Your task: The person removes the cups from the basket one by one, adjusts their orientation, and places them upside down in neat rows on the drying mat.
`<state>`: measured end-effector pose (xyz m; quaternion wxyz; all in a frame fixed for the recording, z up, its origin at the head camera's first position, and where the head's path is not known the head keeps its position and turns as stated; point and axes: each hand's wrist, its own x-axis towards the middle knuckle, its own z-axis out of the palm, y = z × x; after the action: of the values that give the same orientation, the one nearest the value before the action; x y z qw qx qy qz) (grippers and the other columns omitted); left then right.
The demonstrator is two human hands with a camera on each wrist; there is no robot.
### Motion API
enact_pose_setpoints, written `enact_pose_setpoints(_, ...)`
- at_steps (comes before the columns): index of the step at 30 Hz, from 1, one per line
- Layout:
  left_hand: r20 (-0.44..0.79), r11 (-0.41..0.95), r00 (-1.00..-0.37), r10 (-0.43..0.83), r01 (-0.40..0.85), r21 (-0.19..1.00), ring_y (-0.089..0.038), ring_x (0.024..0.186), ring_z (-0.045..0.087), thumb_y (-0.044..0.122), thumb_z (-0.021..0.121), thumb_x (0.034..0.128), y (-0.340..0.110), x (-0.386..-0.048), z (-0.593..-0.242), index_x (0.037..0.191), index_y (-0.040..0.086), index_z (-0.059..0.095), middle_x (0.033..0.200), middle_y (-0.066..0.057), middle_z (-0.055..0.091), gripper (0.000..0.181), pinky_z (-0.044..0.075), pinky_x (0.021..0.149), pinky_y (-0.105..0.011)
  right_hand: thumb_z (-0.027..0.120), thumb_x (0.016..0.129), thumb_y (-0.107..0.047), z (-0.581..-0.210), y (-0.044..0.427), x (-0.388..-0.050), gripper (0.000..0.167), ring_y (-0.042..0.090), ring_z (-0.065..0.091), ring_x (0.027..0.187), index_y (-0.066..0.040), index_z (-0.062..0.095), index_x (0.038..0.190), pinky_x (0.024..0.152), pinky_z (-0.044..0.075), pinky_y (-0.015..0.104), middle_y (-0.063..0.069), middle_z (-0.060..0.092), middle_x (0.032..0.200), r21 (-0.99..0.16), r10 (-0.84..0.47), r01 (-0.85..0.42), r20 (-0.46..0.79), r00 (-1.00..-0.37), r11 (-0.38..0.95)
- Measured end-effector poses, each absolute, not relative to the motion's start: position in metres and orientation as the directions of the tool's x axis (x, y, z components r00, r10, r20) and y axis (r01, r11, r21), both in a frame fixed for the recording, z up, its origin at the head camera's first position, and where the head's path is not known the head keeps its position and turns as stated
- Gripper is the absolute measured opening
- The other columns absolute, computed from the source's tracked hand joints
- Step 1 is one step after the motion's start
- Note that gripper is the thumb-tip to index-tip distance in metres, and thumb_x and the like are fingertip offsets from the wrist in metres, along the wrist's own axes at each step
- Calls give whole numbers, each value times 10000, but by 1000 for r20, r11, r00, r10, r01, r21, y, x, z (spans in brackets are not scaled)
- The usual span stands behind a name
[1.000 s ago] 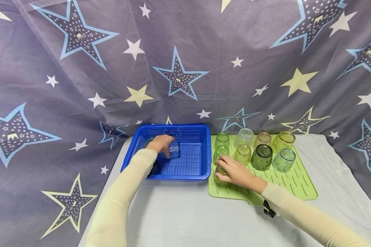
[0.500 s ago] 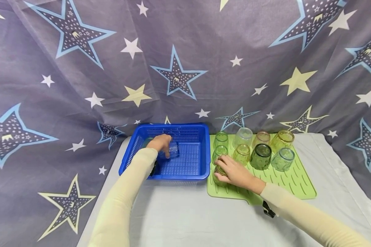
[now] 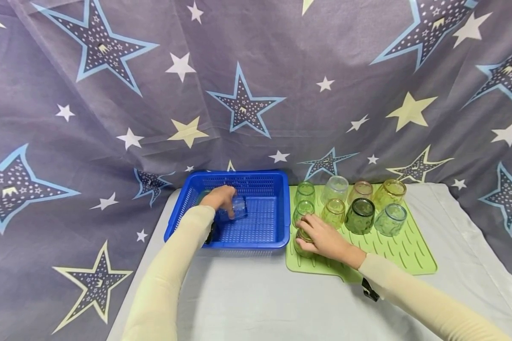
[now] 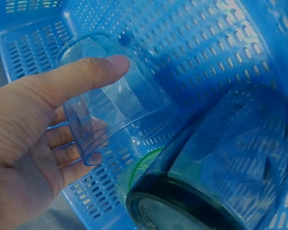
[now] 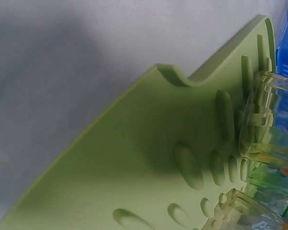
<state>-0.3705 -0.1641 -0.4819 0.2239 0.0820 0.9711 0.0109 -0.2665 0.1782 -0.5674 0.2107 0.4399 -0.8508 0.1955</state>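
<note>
Inside the blue basket (image 3: 262, 244), my left hand (image 3: 220, 197) grips a clear glass (image 4: 129, 98), thumb on one side and fingers on the other. Beside it in the left wrist view lie a dark glass (image 4: 216, 158) on its side and a green-rimmed glass (image 4: 143, 165), partly hidden behind it. On the green drying mat (image 3: 403, 258), my right hand (image 3: 326, 239) holds a pale yellow glass (image 5: 269, 122) that stands upside down at the near left corner. Only a bit of a finger shows in the right wrist view.
Several upturned glasses stand in rows on the mat, among them a dark green one (image 3: 360, 216), a yellow one (image 3: 334, 214) and a light blue one (image 3: 391, 220). The white-covered table (image 3: 256, 298) meets a star-patterned curtain (image 3: 281, 52) behind.
The head view has shifted very slightly. Both hands stay where they were, each with its glass.
</note>
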Motion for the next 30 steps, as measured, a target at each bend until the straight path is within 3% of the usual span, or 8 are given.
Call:
enact_pose_setpoints(20, -360, 966, -897, 256, 219, 141, -349, 1305, 576, 239, 952, 667, -172, -364, -477, 1407, 41, 586, 1413, -175, 610, 849, 497, 1090, -465, 662, 919, -322, -571, 178, -266, 367, 198, 569, 988, -66, 637, 1181, 844, 577, 359, 54, 583, 1082, -145, -656, -834, 552, -515, 533)
enact_pose_setpoints(30, -283, 907, -895, 346, 242, 344, -364, 1289, 581, 147, 957, 648, -175, -362, -463, 1385, -18, 585, 1399, -215, 612, 842, 473, 1114, -464, 686, 900, -302, -571, 178, -267, 371, 196, 566, 974, -57, 647, 1176, 848, 572, 362, 54, 584, 1080, -141, -656, -837, 558, -508, 529)
